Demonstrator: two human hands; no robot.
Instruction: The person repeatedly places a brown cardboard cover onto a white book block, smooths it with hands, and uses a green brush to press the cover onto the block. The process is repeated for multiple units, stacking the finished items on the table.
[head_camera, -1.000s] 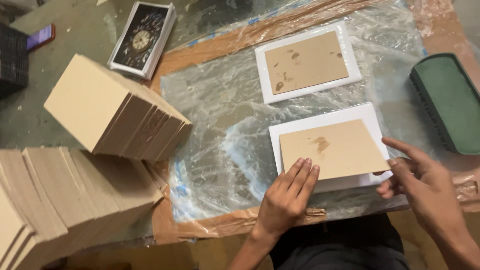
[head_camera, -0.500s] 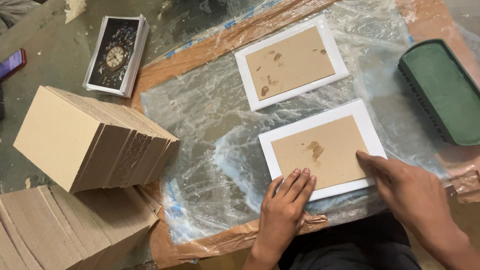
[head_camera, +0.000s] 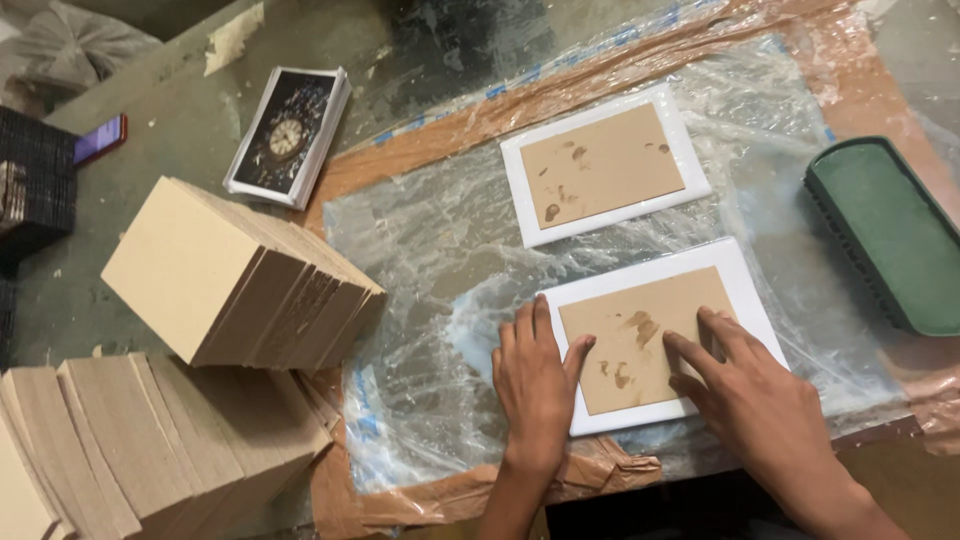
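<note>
- Board (head_camera: 640, 345) of tan card, a rectangle lying flat on a white sheet (head_camera: 745, 285) in the lower middle of the frame; the white shows as a border on all sides, widest along the top and right.
- Darker brown smudges mark the board's face, one near its middle and smaller ones below it.
- The left hand (head_camera: 535, 385) lies flat, fingers together and stretched, over the sheet's left edge, the thumb reaching onto the board's left side.
- The right hand (head_camera: 760, 405) presses spread fingers on the board's right part; it is open and grips nothing. The two hands are apart, with bare board between them.
- A second board (head_camera: 600, 165) on its own white sheet lies above, in the upper middle, also smudged and tilted the same way.
- Both sheets rest on crinkled clear plastic film (head_camera: 420, 260) taped over a brown worktop (head_camera: 400, 155).
- A dark green oblong tray (head_camera: 885, 235) sits at the right edge of the frame.
- A leaning stack of tan boards (head_camera: 235, 275) stands at the left, with more stacks (head_camera: 150, 450) in the lower left.
- A pile of prints (head_camera: 285, 135) showing a clock face lies in the upper left, and a phone (head_camera: 98, 138) beyond it at the far left.
</note>
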